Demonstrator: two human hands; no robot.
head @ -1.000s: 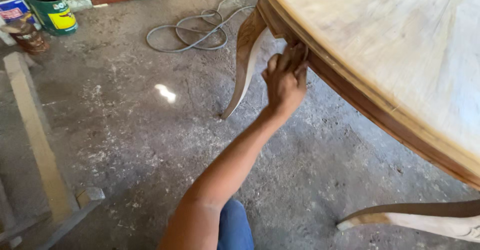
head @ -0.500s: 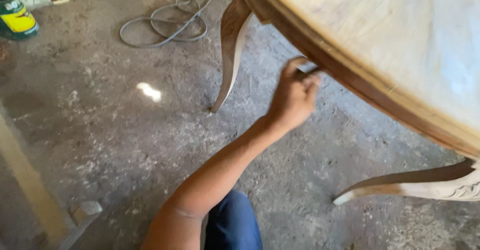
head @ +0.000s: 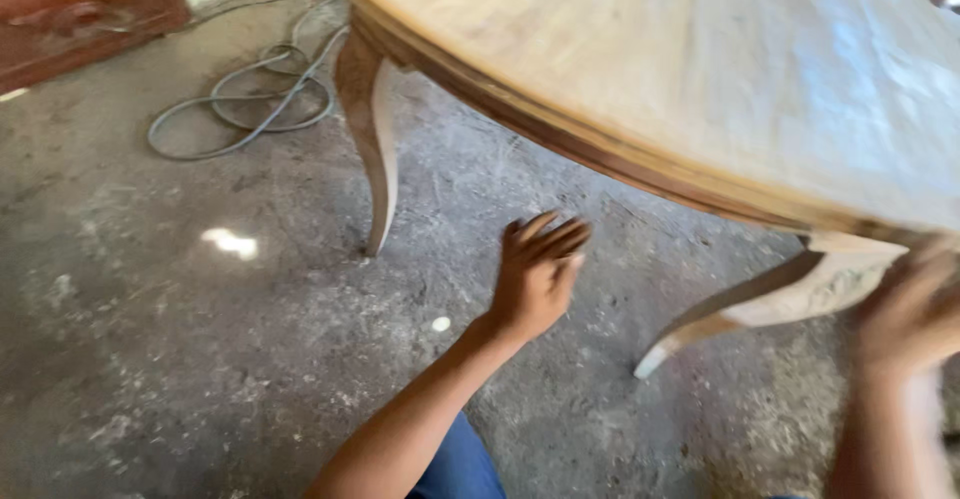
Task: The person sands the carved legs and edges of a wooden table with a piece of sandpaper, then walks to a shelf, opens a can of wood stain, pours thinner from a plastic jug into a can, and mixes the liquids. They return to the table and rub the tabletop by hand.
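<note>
Two curved legs point(head: 372, 129) flank left hand point(head: 536, 274).

Daylight glare on tabletop point(head: 760, 69) (motion-blurred); hands smeared.

This is a woodworking or furniture workshop. The round surface point(head: 700, 69) is bare, unfinished pale wood with a darker moulded edge, standing on carved curved legs point(head: 372, 139) that are also raw. The floor point(head: 200, 359) is rough, dusty concrete with pale powdery patches. A grey cable point(head: 240, 99) lies coiled loosely on it, and a reddish-brown carved wooden piece point(head: 80, 14) sits at the back by the wall.
</note>
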